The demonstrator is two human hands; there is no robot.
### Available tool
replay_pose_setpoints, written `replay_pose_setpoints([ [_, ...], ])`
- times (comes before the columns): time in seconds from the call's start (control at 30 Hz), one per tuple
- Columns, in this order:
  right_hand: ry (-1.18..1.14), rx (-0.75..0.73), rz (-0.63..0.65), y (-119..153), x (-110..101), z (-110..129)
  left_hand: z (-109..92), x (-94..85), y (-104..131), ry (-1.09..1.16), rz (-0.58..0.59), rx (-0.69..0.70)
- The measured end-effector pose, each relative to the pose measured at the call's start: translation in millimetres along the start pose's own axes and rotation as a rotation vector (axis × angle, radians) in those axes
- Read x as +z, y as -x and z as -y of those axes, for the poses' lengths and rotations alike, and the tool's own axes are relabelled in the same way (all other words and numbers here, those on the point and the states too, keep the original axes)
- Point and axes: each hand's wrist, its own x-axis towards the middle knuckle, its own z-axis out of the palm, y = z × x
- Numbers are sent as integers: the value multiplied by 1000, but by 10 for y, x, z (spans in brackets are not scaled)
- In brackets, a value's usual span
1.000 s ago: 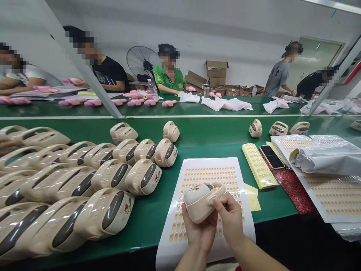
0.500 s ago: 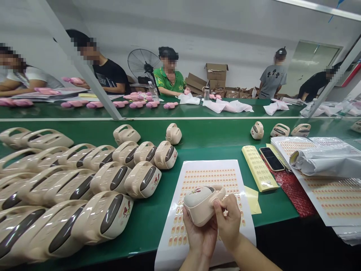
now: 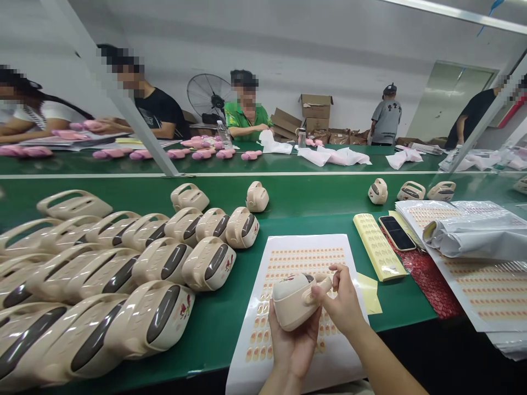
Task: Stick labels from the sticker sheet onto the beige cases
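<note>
A cream portable speaker (image 3: 294,307) with a carrying handle, a dark glossy panel and a pale front with a red print lies tilted in my left hand (image 3: 294,343). That hand's fingers wrap its underside. My right hand (image 3: 343,299) is at the handle side, its thumb against the speaker near the handle joint and its other fingers raised and apart. Beneath both hands is a white sheet (image 3: 304,244) with rows of small oval orange stickers. To the left, several similar speakers (image 3: 208,263) stand in rows on the green table (image 3: 214,318).
More speakers (image 3: 257,196) sit on the green belt (image 3: 313,192) behind the table. At right are a yellow sticker strip (image 3: 379,247), a phone (image 3: 396,233), red bubble wrap (image 3: 436,288) and stacked sticker sheets (image 3: 473,291). Co-workers (image 3: 247,112) handle pink items across the belt.
My right fingers have spread from a pinch by the handle joint, and the hand has lifted slightly. The speakers on the belt have shifted a little to the right. Co-workers at the back right have moved.
</note>
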Motion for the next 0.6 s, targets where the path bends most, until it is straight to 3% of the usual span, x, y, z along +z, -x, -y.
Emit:
replay_pose_setpoints([
  [0.1, -111, 86, 129, -79, -78, -11, -17, -33, -5, -36, -26, -39],
  [0.2, -194, 108, 144, -181, -230, 0, -74, -48, -17, -115, -145, -70],
  [0.3, -288, 85, 136, -260, -397, 117, -174, -17, -20, -416, -169, 84],
  [0.43, -356, 75, 457, -274, -484, 407, -355, 10, 13, -1046, 3, 408],
  [0.5, -349, 92, 563, -257, -460, 523, -451, -20, 22, -1309, 113, 435],
  [0.6, -327, 121, 617, -230, -399, 588, -576, -92, 3, -1523, 233, 350],
])
